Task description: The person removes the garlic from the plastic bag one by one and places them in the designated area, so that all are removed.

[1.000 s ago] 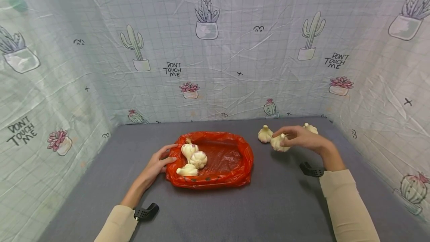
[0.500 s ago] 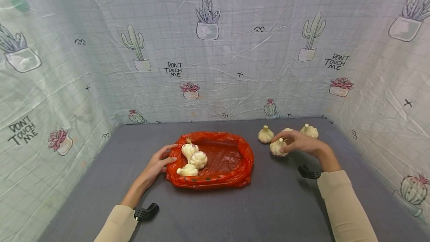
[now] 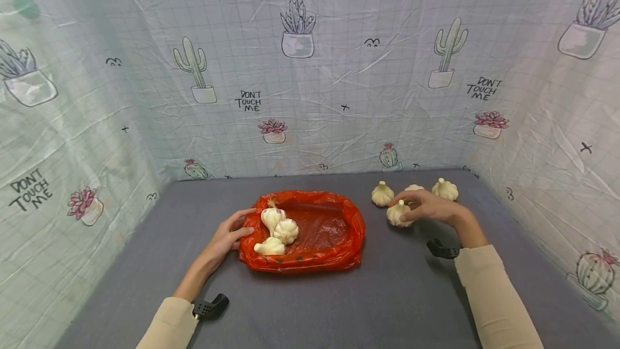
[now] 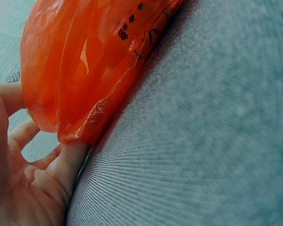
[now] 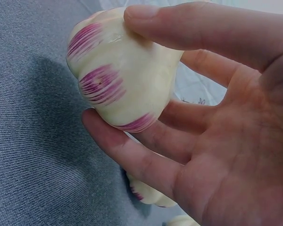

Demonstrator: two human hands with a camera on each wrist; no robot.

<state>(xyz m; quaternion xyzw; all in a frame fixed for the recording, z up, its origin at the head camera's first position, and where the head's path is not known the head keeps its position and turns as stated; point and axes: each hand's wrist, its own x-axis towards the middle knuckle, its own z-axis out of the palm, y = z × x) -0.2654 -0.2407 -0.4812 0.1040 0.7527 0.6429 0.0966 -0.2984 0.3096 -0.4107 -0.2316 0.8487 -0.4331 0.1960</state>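
My right hand point(image 3: 428, 208) pinches a white garlic bulb point(image 3: 398, 214) between thumb and fingers; its stem points up in the head view. Purple streaks mark this garlic bulb point(image 5: 125, 70) in the right wrist view, and its shadow falls on the cloth. At left is a red plastic bag point(image 3: 302, 269), spread wide at the top, with three garlic bulbs point(image 3: 286, 230) gathered in its left half. My left hand point(image 3: 226, 235) rests against the bag's left end. In the left wrist view, spread fingers touch the outside of the red bag point(image 4: 80, 70).
Close to my right hand stand a garlic bulb point(image 3: 382, 194) on its left, another point(image 3: 414, 188) partly hidden behind it, and one point(image 3: 444, 189) farther right. A grey cloth point(image 3: 310, 311) covers the table. Printed curtains point(image 3: 319, 123) enclose the back and sides.
My right hand has moved slightly left and nearer with the garlic bulb, uncovering the bulbs behind it. The left hand and the bag stay put.
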